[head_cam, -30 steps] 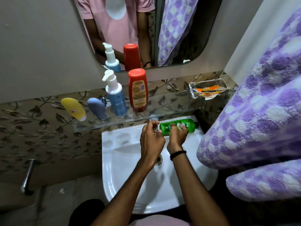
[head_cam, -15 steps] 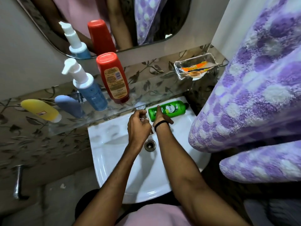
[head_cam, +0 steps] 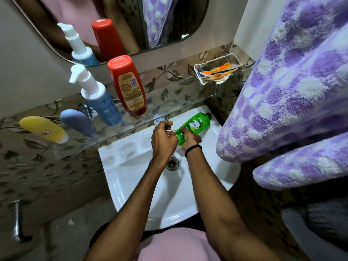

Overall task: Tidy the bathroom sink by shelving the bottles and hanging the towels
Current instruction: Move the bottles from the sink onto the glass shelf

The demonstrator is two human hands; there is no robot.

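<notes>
A green bottle (head_cam: 198, 123) lies tilted at the back right of the white sink (head_cam: 130, 185). My right hand (head_cam: 189, 139) is wrapped around its near end. Right beside it, my left hand (head_cam: 163, 137) is curled into a loose fist under the tap (head_cam: 157, 119), fingertips close to the bottle's end; nothing is clearly in it. On the glass shelf (head_cam: 169, 108) above stand a red bottle (head_cam: 128, 85) and a blue pump bottle (head_cam: 101, 102). A grey-blue tube (head_cam: 78, 122) and a yellow bottle (head_cam: 43, 129) lie there too. A purple checked towel (head_cam: 293, 102) hangs at the right.
A clear soap dish (head_cam: 216, 72) with an orange wrapper is fixed to the wall right of the shelf. The mirror (head_cam: 120, 25) hangs above the shelf. The drain (head_cam: 172, 163) is in the basin's middle. A metal pipe (head_cam: 17, 217) is low on the left.
My right hand has closed around the green bottle's near end and drawn it toward my left hand. The bottle now lies more tilted. The view has tipped down a little.
</notes>
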